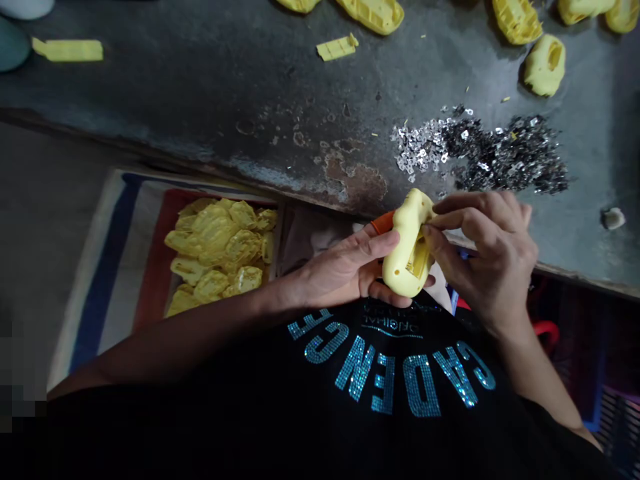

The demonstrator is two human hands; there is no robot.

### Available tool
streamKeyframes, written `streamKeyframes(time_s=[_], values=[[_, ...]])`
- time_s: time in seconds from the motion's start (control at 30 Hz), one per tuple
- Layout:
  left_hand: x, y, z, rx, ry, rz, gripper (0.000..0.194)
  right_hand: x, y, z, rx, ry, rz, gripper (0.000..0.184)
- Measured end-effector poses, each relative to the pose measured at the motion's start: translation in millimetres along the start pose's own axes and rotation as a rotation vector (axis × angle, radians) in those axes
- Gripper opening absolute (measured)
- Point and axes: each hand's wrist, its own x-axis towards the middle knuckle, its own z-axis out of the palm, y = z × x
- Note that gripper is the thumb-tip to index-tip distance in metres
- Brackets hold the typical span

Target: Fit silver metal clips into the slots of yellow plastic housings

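Note:
My left hand (350,263) grips a yellow plastic shell (405,247) from its left side, thumb on top and fingers beneath. An orange band (383,223) wraps one of its fingers. The shell is tilted and has a rectangular opening facing right, with a small round hole near its lower end. My right hand (485,247) has thumb and index finger pinched at the edge of that opening. Whatever lies between those fingertips is too small or hidden to make out. Just beyond my hands, a pile of small shiny metal clips (515,157) lies on the grey worktop (200,87).
Several yellow shells (546,65) lie along the far side of the worktop. Two flat yellow strips, one at the middle (337,48) and one at the left (70,51), rest there too. Below the worktop's edge stands a box of yellow pieces (220,233). A whitish lump (613,218) sits at right.

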Motion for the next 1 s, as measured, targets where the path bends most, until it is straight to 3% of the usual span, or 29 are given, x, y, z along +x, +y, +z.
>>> streamKeyframes(time_s=[0.23, 0.47, 0.83, 1.0], values=[[0, 1, -4.6, -0.056, -0.011, -0.045, 0.093, -9, 0, -6, -0.080, 0.042, -0.031, 0.026], [0, 1, -4.2, -0.045, -0.042, -0.067, 0.088, -19, 5, -3, -0.101, 0.031, -0.137, 0.046], [-2, -1, -2.9, -0.042, -0.043, -0.090, 0.095, -29, 3, -3, 0.019, 0.063, -0.109, 0.042], [-3, -2, -4.6, -0.018, -0.012, -0.092, 0.088, -26, 2, -2, 0.096, 0.110, -0.015, 0.039]])
